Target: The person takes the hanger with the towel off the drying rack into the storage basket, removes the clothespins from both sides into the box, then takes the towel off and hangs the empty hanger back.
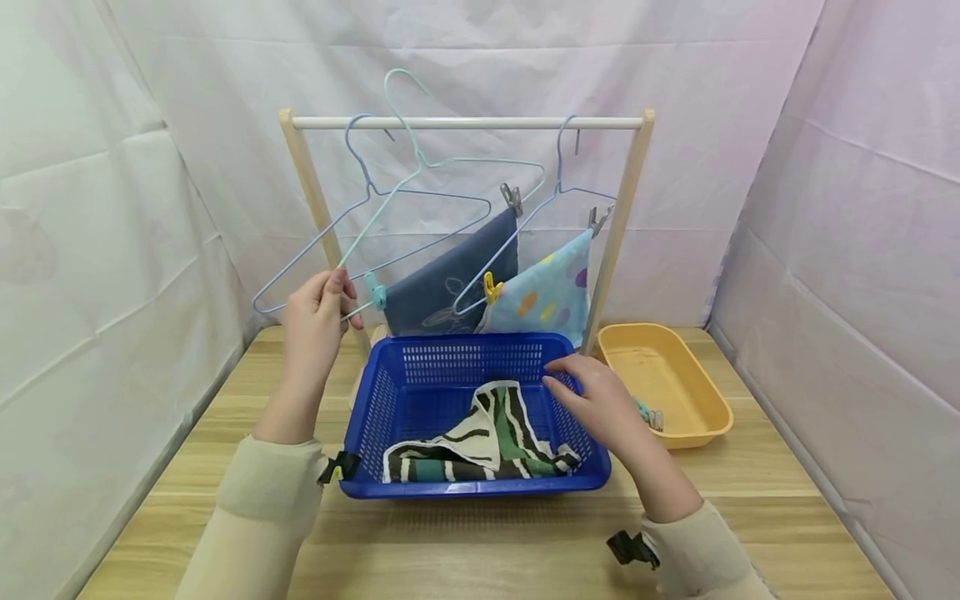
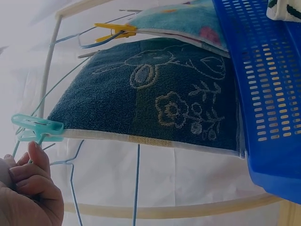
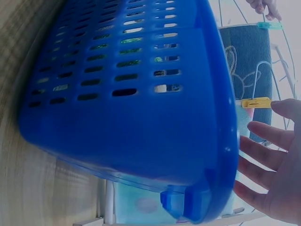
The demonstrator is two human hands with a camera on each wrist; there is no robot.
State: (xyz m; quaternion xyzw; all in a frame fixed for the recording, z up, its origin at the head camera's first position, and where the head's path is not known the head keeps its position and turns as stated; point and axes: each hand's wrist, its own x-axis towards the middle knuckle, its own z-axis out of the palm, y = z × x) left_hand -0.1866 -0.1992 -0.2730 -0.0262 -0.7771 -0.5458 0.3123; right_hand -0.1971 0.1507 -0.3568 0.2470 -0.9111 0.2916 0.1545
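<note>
My left hand (image 1: 315, 321) grips the lower left corner of a mint-green clothes hanger (image 1: 487, 159). A dark blue towel (image 2: 141, 94) hangs from that hanger, fastened by a teal clip (image 1: 376, 292) right beside my fingers and a grey clip (image 1: 512, 198) at its other corner. In the head view the hanger's hook rises above the rack's rail. Fingers spread, my right hand (image 1: 600, 400) is at the right rim of a blue basket (image 1: 476, 492) and holds nothing. A crumpled striped towel (image 1: 480, 433) lies inside the basket.
A rack with a white rail (image 1: 480, 123) stands behind the basket. On it hang a bare blue hanger (image 1: 442, 195) and another holding a light blue spotted towel (image 1: 543, 287) with a yellow clip (image 1: 492, 288). At right, a yellow tray (image 1: 660, 367) contains clips (image 1: 652, 417).
</note>
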